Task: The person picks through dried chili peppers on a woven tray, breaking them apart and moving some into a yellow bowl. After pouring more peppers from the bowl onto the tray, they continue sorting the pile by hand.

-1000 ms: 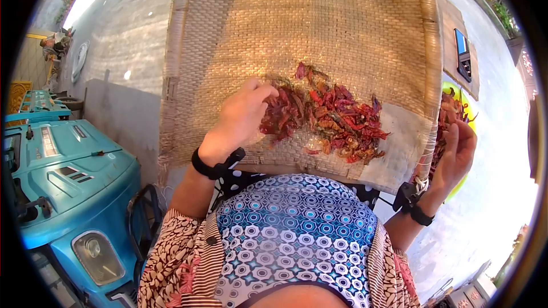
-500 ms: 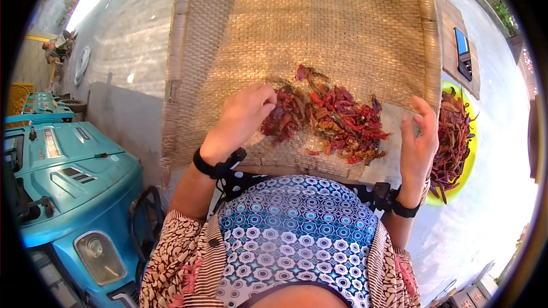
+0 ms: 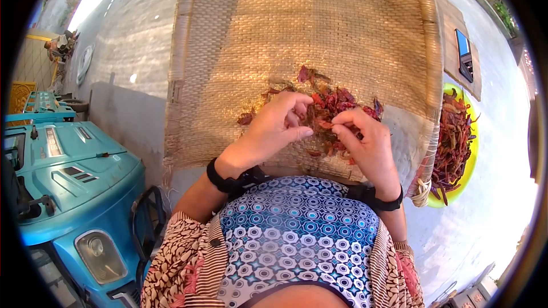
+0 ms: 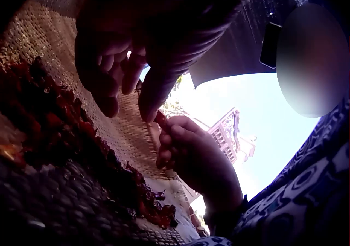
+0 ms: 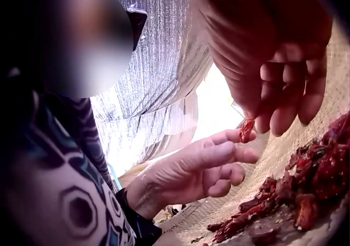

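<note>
My right hand (image 3: 371,144) pinches a small dried red chili (image 5: 247,130) between thumb and fingertips. Facing it, my left hand (image 3: 267,132) has thumb and fingers apart and loosely bent, its fingertips right by that chili in the right wrist view. Beneath both hands, a pile of dried red chilies (image 3: 345,98) lies on a woven mat (image 3: 319,17), partly hidden by the hands in the head view. The left wrist view shows the same pile (image 4: 65,131) along the mat below the fingers.
Right of the mat stands a yellow-green bowl (image 3: 473,157) heaped with dried chilies (image 3: 452,142). A phone (image 3: 464,54) lies on a board (image 3: 448,28) beyond it. A blue-green vehicle (image 3: 80,188) is parked at the left.
My right hand came from the bowl across to the pile and now pinches a chili. The left hand shifted right, toward it, and its curled fingers have loosened.
</note>
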Motion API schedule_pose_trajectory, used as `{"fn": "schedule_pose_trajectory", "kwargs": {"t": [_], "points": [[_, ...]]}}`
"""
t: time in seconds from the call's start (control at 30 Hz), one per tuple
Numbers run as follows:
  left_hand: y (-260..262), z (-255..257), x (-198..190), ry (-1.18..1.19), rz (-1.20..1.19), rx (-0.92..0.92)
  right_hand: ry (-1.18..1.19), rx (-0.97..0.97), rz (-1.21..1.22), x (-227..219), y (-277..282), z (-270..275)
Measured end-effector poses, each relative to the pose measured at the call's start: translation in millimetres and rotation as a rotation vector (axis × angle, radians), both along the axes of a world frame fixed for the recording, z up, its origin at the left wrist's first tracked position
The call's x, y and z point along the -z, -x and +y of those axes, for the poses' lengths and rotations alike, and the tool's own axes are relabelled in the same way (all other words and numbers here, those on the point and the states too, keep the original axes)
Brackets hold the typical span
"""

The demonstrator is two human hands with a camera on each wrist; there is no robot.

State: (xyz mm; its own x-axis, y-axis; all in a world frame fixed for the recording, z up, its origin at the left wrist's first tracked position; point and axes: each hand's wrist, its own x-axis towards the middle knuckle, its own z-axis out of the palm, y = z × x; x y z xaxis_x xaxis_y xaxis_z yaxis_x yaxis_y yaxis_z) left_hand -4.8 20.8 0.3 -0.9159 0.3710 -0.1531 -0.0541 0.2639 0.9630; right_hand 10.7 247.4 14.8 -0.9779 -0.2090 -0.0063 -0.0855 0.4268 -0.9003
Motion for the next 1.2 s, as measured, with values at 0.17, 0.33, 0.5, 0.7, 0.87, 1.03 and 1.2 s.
{"fn": "schedule_pose_trajectory", "kwargs": {"t": [0.17,0.33,0.5,0.7,0.87,1.03,1.2], "points": [[16.3,-22.3,19.6,0.416,0.227,-0.065,-0.061,0.543,0.273,-4.2,-5.8,73.4],[22.2,-26.2,21.7,0.559,0.224,0.001,-0.6,0.949,0.329,2.0,-20.2,175.4],[24.1,-25.2,26.6,0.586,0.216,0.063,-0.281,0.992,0.263,5.5,-24.1,163.4],[19.1,-15.6,25.8,0.594,0.256,0.031,-0.345,0.487,0.49,5.2,-0.1,75.3],[27.2,-14.2,23.6,0.536,0.116,0.031,-0.313,0.103,0.441,-6.2,11.3,14.2],[20.3,-15.4,17.5,0.368,0.125,-0.057,-0.188,-0.02,0.292,1.1,10.8,-14.1],[7.4,-11.6,11.4,-0.038,-0.034,-0.023,0.077,-0.083,-0.001,2.4,13.1,-28.1]]}}
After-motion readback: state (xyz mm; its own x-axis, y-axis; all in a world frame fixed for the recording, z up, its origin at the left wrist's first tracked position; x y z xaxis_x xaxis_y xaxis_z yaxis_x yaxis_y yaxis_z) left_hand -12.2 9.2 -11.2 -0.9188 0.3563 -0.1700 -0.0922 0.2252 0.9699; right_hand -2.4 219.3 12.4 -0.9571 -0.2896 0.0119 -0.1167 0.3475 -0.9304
